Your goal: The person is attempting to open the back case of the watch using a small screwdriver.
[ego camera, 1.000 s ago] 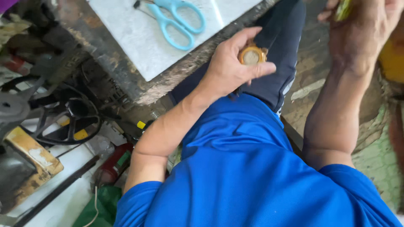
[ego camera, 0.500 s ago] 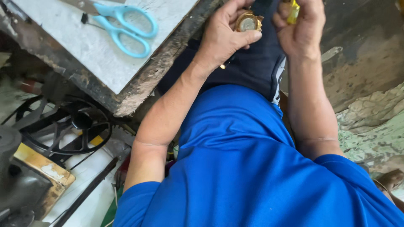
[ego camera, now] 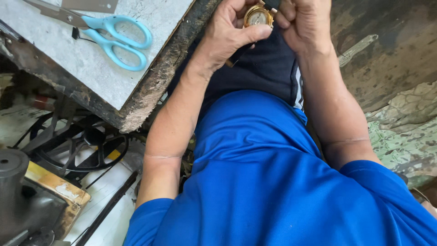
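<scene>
Fingers [ego camera: 255, 33] of my left hand [ego camera: 227, 36] curl around a round gold watch case [ego camera: 257, 17], thumb pressed under its rim. My right hand [ego camera: 305, 23] closes on the case's right edge (what it pinches, I cannot tell). Left of the case, 1 pair of blue scissors [ego camera: 119, 41] lies on the worn table [ego camera: 136, 86].

The scissors [ego camera: 114, 38] lie on the worktable [ego camera: 150, 54] at far left. Right of the table edge, the left hand [ego camera: 230, 34] and right hand [ego camera: 307, 25] meet over the lap — the watch [ego camera: 257, 17] between them. A wheel [ego camera: 77, 146] sits below the table, near left.
</scene>
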